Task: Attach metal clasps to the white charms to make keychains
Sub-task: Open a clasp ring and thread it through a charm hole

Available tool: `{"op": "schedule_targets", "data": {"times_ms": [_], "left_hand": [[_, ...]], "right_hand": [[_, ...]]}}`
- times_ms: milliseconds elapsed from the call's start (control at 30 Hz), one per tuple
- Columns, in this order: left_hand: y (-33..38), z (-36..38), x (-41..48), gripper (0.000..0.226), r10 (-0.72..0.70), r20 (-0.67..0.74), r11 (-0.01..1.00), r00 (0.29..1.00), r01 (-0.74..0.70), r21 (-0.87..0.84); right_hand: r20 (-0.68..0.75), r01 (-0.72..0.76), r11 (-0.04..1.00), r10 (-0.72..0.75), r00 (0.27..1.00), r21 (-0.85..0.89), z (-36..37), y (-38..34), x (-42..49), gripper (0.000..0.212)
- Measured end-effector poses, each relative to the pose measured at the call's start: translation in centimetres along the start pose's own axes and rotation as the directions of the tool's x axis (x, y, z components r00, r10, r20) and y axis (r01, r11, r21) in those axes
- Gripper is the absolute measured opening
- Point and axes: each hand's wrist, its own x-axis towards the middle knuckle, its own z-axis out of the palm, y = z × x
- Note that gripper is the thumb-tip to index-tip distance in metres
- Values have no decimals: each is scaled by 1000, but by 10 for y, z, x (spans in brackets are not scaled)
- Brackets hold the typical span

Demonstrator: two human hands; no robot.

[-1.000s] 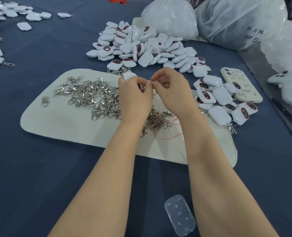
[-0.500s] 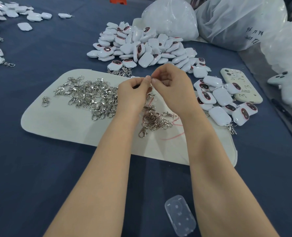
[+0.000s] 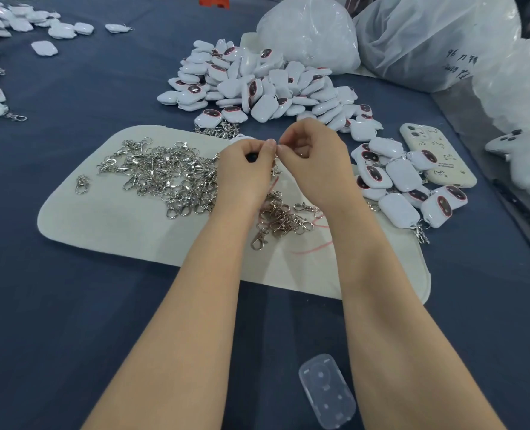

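Left hand (image 3: 245,169): raised over the far part of the mat, back to the camera, fingers curled in. Thumb and forefinger are pressed together at the tip, where they meet the right hand.
Right hand (image 3: 316,162): level with the left and just beside it, knuckles up, fingers curled. Its thumb and forefinger pinch a small bit of metal at the meeting point.
Metal clasp (image 3: 277,144): only a glint of it shows between the two sets of fingertips; the rest is hidden by the hands.
White charm (image 3: 242,138): a sliver shows just past the left knuckles, apparently held in that hand; how it is gripped cannot be seen.
Forearms: both reach in from the near edge and draw together toward the hands.
Mat (image 3: 118,225): cream, lying on the blue cloth (image 3: 55,305).
Loose clasps (image 3: 164,178): a heap on the mat left of the hands, with a smaller cluster (image 3: 282,218) under the wrists.
Charm pile (image 3: 257,85): beyond the mat.
Finished keychains (image 3: 403,181): heaped at the mat's right end, touching a cream phone case (image 3: 437,156).
Plastic bags (image 3: 313,32): behind the charm pile.
Clear case (image 3: 327,391): on the cloth between the forearms, near the camera.
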Motion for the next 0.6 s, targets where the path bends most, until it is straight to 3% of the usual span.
{"op": "schedule_targets", "data": {"times_ms": [467,600], "left_hand": [[-4,1,2,23,27,-22,998,999,-25,52],[-4,1,4,19,-10,-20,1000,1000,10,4]], "right_hand": [[100,-104,994,101,990,33,3,0,0,9],[75,-62,996,67,995,-68,6,1,0,11]]}}
